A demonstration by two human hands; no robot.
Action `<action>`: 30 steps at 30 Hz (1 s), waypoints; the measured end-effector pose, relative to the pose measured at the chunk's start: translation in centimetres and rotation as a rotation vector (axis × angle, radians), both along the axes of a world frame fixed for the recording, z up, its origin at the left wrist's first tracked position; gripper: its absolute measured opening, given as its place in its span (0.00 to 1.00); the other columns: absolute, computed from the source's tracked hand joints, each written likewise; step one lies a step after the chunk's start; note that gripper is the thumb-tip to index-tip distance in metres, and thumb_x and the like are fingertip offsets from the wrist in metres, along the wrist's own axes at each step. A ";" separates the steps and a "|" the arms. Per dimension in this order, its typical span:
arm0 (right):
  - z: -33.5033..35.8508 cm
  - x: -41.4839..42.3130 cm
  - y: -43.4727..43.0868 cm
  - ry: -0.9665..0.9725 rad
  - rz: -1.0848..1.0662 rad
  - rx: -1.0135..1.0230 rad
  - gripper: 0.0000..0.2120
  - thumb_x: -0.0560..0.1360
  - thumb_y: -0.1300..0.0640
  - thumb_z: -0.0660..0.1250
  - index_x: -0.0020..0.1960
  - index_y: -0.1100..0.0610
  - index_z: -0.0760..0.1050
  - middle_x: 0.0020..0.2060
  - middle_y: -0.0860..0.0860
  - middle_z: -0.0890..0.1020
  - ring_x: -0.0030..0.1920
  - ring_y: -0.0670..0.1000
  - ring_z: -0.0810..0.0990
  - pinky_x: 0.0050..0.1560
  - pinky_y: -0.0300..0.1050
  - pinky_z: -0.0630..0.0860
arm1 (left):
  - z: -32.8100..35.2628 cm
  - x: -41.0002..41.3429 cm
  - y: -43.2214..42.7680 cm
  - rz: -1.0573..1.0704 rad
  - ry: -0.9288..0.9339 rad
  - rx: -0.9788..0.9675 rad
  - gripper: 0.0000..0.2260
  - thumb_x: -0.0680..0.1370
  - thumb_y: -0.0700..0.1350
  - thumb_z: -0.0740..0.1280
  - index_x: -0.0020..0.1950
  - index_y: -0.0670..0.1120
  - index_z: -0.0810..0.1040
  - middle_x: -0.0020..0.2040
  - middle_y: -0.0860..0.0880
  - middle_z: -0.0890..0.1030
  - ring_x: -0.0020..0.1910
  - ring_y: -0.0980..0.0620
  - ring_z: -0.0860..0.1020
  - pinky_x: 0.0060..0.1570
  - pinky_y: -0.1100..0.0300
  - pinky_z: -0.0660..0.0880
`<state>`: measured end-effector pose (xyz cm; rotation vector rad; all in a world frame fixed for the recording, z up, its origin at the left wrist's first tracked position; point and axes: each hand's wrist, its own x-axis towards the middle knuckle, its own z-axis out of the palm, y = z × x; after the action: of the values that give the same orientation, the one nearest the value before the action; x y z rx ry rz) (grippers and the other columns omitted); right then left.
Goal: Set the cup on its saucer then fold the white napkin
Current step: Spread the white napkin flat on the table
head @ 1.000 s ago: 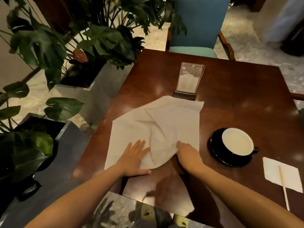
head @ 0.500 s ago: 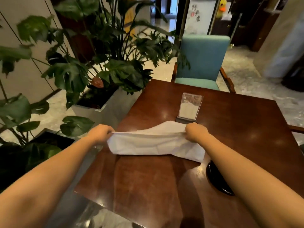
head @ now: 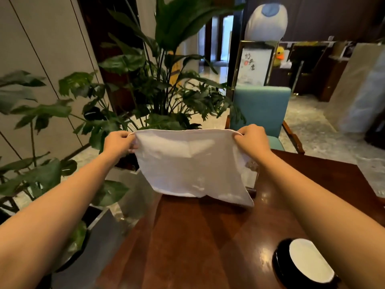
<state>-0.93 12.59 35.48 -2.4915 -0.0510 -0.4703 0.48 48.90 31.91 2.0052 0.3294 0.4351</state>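
The white napkin (head: pixel 191 165) hangs in the air above the far part of the dark wooden table (head: pixel 187 243), stretched between both hands. My left hand (head: pixel 118 142) pinches its top left corner and my right hand (head: pixel 251 138) pinches its top right corner. The lower edge of the cloth dangles just over the tabletop. At the bottom right the cup (head: pixel 310 260), black outside and white inside, sits on its black saucer (head: pixel 278 261), partly cut off by my right forearm.
Large leafy plants (head: pixel 158 94) in grey planters (head: pixel 100 232) stand along the table's left side. A teal chair (head: pixel 261 109) faces me behind the table. The napkin hides most of the table stand (head: pixel 251 176). A framed sign (head: pixel 255 65) stands further back.
Both hands have lifted the napkin off the table and spread it upright in the air. The view has tilted upward, so the room behind shows and the cup has slid to the bottom right.
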 end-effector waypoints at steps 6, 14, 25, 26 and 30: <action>1.4 4.9 2.1 0.261 -0.138 0.305 0.11 0.77 0.63 0.59 0.53 0.69 0.75 0.48 0.63 0.79 0.47 0.60 0.76 0.40 0.44 0.68 | 3.1 3.2 -0.2 0.121 0.079 0.145 0.11 0.78 0.43 0.62 0.36 0.43 0.77 0.40 0.38 0.82 0.40 0.41 0.82 0.42 0.52 0.79; 5.1 9.0 2.2 -0.109 -0.098 0.648 0.17 0.78 0.64 0.54 0.60 0.59 0.78 0.55 0.58 0.80 0.54 0.59 0.76 0.53 0.52 0.73 | 9.8 4.5 -0.9 0.129 -0.270 0.231 0.12 0.80 0.47 0.59 0.55 0.44 0.79 0.48 0.46 0.79 0.43 0.51 0.74 0.45 0.53 0.73; -6.5 1.3 -3.9 -0.025 0.348 -0.016 0.18 0.73 0.69 0.65 0.60 0.57 0.78 0.57 0.58 0.81 0.59 0.58 0.78 0.58 0.49 0.72 | -5.2 -9.5 0.1 -0.043 -0.178 0.567 0.12 0.78 0.41 0.64 0.59 0.41 0.79 0.54 0.42 0.83 0.51 0.43 0.80 0.49 0.53 0.74; -8.7 -0.4 -4.4 0.035 0.390 -0.079 0.18 0.72 0.69 0.66 0.60 0.56 0.78 0.57 0.58 0.82 0.58 0.58 0.79 0.57 0.50 0.73 | -8.4 -11.5 0.1 -0.061 -0.129 0.570 0.11 0.77 0.40 0.65 0.59 0.40 0.80 0.55 0.41 0.82 0.53 0.42 0.80 0.52 0.52 0.74; -16.8 -6.9 -5.7 0.312 0.473 -0.190 0.18 0.78 0.62 0.61 0.65 0.51 0.74 0.65 0.52 0.76 0.66 0.53 0.74 0.66 0.43 0.66 | -18.6 -18.5 -0.6 -0.186 0.150 0.515 0.12 0.77 0.42 0.65 0.61 0.46 0.79 0.60 0.48 0.80 0.59 0.48 0.78 0.58 0.55 0.73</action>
<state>-7.83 6.86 18.67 -2.5895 -0.5679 0.1259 -18.01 48.30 13.29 2.5534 0.1248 0.2676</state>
